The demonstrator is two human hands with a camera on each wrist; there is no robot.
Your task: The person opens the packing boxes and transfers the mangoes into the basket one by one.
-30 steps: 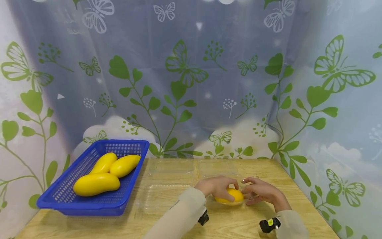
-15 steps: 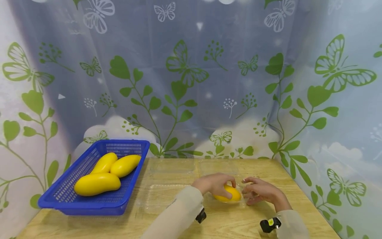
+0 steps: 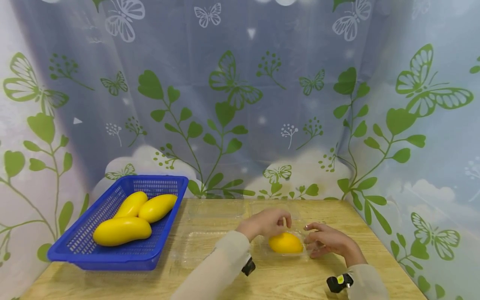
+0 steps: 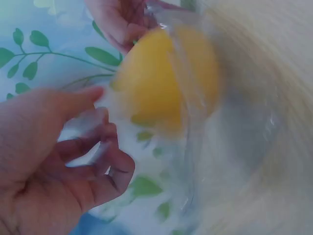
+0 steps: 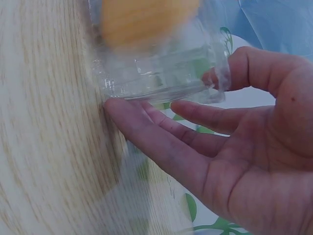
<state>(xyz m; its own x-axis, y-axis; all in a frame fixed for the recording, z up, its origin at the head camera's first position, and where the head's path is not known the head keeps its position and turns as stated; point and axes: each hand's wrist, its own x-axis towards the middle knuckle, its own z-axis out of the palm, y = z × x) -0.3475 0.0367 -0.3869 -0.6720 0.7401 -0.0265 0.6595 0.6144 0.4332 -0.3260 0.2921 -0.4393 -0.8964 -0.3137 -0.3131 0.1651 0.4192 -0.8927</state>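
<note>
A yellow mango [image 3: 286,243] lies in a clear plastic box [image 3: 262,250] on the wooden table. Just above and left of it is my left hand [image 3: 266,222], its fingers loosely curled around nothing. In the left wrist view a gap shows between the left hand [image 4: 63,152] and the blurred mango [image 4: 166,78]. My right hand [image 3: 330,241] holds the box's right end. The right wrist view shows the right thumb [image 5: 239,68] at the rim of the box [image 5: 156,83], with the fingertips against its outer wall.
On the left stands a blue perforated basket [image 3: 157,246] with three mangoes [image 3: 121,231] in it. More clear plastic boxes [image 3: 202,246] sit on the table [image 3: 292,283], left of and behind the hands. A patterned curtain [image 3: 240,125] encloses the back and sides.
My left hand has let go of the mango and moved up and to the left. The mango now rests in the box, slightly further left. My right hand has stayed put.
</note>
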